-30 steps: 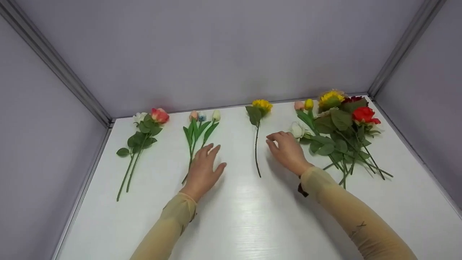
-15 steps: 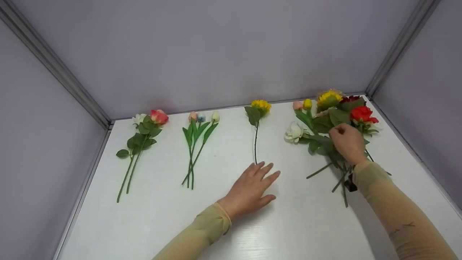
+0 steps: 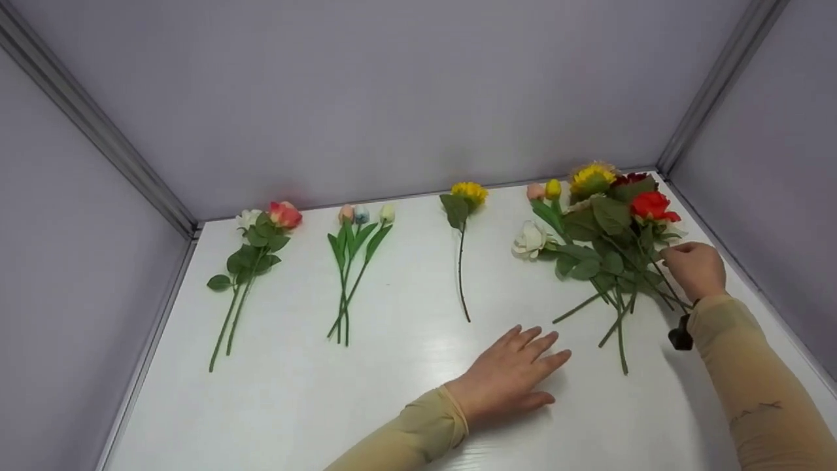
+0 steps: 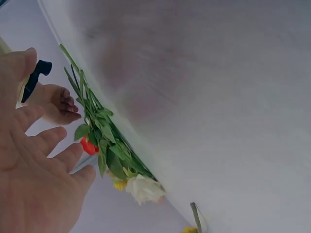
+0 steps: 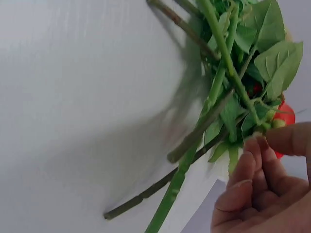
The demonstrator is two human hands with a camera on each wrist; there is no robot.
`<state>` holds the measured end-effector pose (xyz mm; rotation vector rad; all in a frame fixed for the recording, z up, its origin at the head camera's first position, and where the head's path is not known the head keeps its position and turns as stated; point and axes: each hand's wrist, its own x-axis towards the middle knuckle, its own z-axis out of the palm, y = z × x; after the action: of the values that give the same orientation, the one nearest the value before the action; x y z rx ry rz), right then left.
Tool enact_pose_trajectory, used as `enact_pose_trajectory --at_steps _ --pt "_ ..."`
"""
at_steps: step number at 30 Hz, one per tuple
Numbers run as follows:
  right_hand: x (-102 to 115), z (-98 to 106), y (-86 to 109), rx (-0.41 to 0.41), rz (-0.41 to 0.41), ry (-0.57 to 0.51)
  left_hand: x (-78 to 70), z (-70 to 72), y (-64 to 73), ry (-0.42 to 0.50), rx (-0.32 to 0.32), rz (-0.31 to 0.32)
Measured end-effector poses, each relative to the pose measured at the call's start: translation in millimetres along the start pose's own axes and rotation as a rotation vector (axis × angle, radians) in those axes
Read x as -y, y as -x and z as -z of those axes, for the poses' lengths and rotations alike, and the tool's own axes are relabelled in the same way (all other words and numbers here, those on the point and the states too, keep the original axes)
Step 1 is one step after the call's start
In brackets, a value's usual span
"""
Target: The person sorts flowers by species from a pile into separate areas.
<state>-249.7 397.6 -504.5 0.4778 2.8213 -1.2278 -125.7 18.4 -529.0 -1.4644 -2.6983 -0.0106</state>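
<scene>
My right hand (image 3: 696,268) is at the right side of the heaped flowers. In the right wrist view its thumb and curled fingers (image 5: 245,165) come together at a green stem (image 5: 223,43) just below the red rose (image 3: 654,206), pinching it. The heap also has sunflowers (image 3: 594,180), a white rose (image 3: 531,240) and leafy stems crossing one another. My left hand (image 3: 513,376) is held over the white table (image 3: 261,405), left of the stem ends, fingers spread and holding nothing. In the left wrist view its palm (image 4: 34,179) fills the left side.
A single sunflower (image 3: 469,193) lies in the middle. To its left are several tulips (image 3: 363,235) with crossed stems, then a pink rose (image 3: 285,214) and a white flower (image 3: 248,219). Grey panels (image 3: 418,98) wall the table's back and sides.
My right hand has gone from beside the single sunflower, across the heap, to its right side, its fingers closing. My left hand has moved right and nearer, from the tulips past the sunflower stem.
</scene>
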Motion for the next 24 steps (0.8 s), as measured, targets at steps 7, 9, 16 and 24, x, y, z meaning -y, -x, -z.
enact_pose_trajectory --at_steps 7,9,16,24 --pt "2 -3 -3.0 0.111 -0.065 -0.04 -9.7 -3.5 -4.2 -0.001 0.023 -0.005" --pt "3 -5 -2.1 0.088 -0.055 -0.041 -10.6 -3.5 -5.4 0.001 0.021 -0.004" --pt "3 -10 -1.1 0.008 -0.014 -0.073 -12.7 -3.8 -8.1 0.012 0.041 -0.002" --pt "8 -5 -1.5 0.061 -0.154 -0.425 -9.6 -7.4 -5.1 0.041 0.041 0.018"
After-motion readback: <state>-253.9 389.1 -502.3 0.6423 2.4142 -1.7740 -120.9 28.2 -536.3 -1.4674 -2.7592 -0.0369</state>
